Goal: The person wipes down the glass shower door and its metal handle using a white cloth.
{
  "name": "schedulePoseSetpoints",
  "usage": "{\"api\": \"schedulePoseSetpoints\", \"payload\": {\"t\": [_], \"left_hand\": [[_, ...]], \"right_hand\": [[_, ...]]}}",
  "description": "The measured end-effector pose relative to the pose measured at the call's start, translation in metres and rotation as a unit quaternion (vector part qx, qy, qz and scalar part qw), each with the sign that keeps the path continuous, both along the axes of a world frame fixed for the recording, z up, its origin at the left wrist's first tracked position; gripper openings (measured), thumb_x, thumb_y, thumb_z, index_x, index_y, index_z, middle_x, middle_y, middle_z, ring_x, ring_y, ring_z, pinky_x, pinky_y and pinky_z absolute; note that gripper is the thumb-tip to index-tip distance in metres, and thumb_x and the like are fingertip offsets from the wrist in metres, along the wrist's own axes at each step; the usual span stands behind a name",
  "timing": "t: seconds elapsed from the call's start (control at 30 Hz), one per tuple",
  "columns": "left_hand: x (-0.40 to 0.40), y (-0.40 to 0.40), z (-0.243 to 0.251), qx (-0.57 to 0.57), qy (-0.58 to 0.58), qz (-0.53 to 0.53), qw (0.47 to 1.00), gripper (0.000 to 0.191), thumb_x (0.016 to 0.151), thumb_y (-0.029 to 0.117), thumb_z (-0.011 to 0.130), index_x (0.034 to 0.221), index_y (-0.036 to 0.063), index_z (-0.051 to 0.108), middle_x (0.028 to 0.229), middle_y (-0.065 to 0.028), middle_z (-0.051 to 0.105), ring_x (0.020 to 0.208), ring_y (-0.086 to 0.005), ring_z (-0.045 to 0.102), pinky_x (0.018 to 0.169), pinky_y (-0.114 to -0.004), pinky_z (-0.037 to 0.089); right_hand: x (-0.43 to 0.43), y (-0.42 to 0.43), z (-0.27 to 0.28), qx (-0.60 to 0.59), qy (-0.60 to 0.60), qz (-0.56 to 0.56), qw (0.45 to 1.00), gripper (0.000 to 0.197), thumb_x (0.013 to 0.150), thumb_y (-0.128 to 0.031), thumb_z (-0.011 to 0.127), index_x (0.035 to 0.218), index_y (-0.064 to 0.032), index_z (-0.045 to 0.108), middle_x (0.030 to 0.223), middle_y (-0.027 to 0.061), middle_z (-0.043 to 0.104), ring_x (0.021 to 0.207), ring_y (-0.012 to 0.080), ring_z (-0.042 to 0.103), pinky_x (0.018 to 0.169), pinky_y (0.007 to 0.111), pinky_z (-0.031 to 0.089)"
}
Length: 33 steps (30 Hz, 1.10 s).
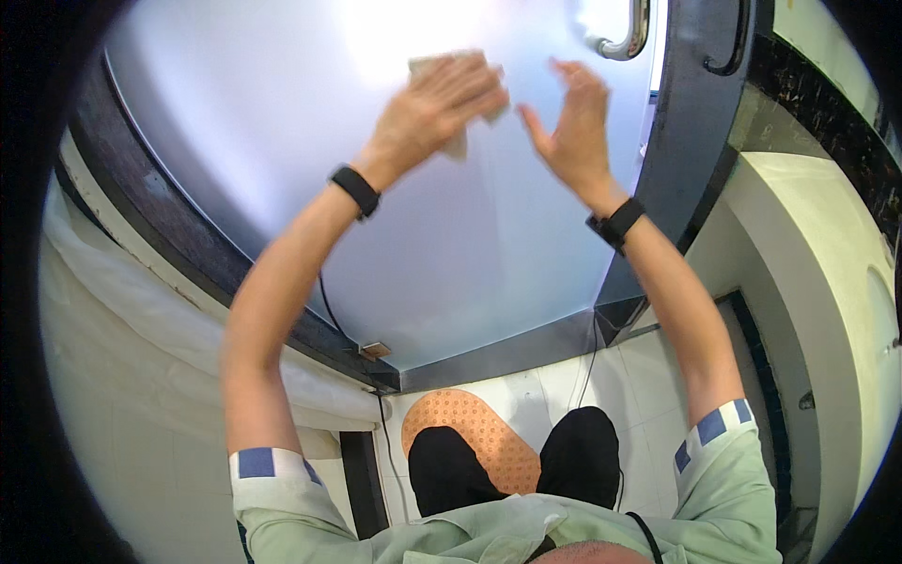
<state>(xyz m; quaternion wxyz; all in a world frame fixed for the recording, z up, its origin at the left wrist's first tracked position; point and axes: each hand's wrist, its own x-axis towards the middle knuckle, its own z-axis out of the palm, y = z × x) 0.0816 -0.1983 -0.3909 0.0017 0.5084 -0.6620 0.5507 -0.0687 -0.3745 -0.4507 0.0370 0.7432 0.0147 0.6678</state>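
A pale cloth (456,146) lies under my left hand (447,102), which presses it flat against a frosted glass door panel (451,247). The cloth's edges stick out past my fingers, and most of it is hidden beneath the palm. My right hand (574,123) is raised before the same panel, to the right of the cloth. Its thumb and fingers are spread with nothing in them; whether it touches the glass I cannot tell. Both hands are somewhat blurred. Above and right of my right hand is a curved metal door handle (627,42).
A dark frame (652,176) borders the glass; another dark handle (736,49) sits farther right. White fabric (162,317) hangs at left, and a pale curved basin-like fixture (796,233) stands at right. Below are an orange studded mat (451,412), tiled floor (634,395) and thin cables (587,374).
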Motion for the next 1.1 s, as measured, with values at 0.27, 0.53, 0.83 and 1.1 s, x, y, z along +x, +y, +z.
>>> {"api": "schedulePoseSetpoints", "payload": {"t": [0.27, 0.53, 0.83, 1.1], "left_hand": [[-0.028, -0.031, 0.102, -0.157, 0.009, -0.024, 0.987, 0.042, 0.091, 0.009, 0.062, 0.132, 0.0086, 0.056, 0.139, -0.0216, 0.053, 0.132, -0.0400, 0.048, 0.107, -0.050, 0.047], [-0.022, -0.046, -0.004, -0.050, 0.024, -0.002, 0.998, 0.060, 0.084, 0.004, 0.062, 0.143, 0.0131, 0.051, 0.145, -0.0047, 0.053, 0.139, -0.0243, 0.044, 0.118, -0.040, 0.036], [-0.048, -0.012, -0.316, 0.220, -0.003, 0.016, 0.975, 0.056, 0.097, 0.016, 0.053, 0.150, 0.0070, 0.037, 0.156, -0.0105, 0.037, 0.146, -0.0222, 0.032, 0.125, -0.040, 0.023], [-0.048, 0.010, -0.344, 0.288, 0.045, -0.084, 0.953, 0.048, 0.093, 0.010, 0.056, 0.141, 0.0063, 0.050, 0.149, -0.0100, 0.047, 0.142, -0.0212, 0.039, 0.121, -0.036, 0.033]], "right_hand": [[-0.032, -0.082, 0.043, 0.271, -0.098, 0.085, 0.954, 0.068, 0.085, -0.040, 0.072, 0.126, 0.0057, 0.043, 0.119, 0.0184, 0.042, 0.112, 0.0277, 0.041, 0.101, 0.043, 0.033], [-0.027, -0.076, 0.056, 0.365, -0.051, 0.313, 0.876, 0.035, 0.096, -0.037, 0.062, 0.101, -0.0020, 0.062, 0.085, 0.0001, 0.055, 0.077, 0.0096, 0.045, 0.073, 0.025, 0.041], [-0.050, -0.066, 0.050, 0.328, -0.021, 0.320, 0.889, 0.039, 0.101, -0.041, 0.057, 0.102, -0.0022, 0.061, 0.093, 0.0032, 0.064, 0.083, 0.0092, 0.053, 0.075, 0.024, 0.042], [-0.068, -0.051, 0.047, 0.265, -0.050, 0.317, 0.909, 0.036, 0.103, -0.040, 0.054, 0.099, -0.0046, 0.054, 0.082, -0.0009, 0.053, 0.070, 0.0072, 0.043, 0.066, 0.024, 0.039]]}}
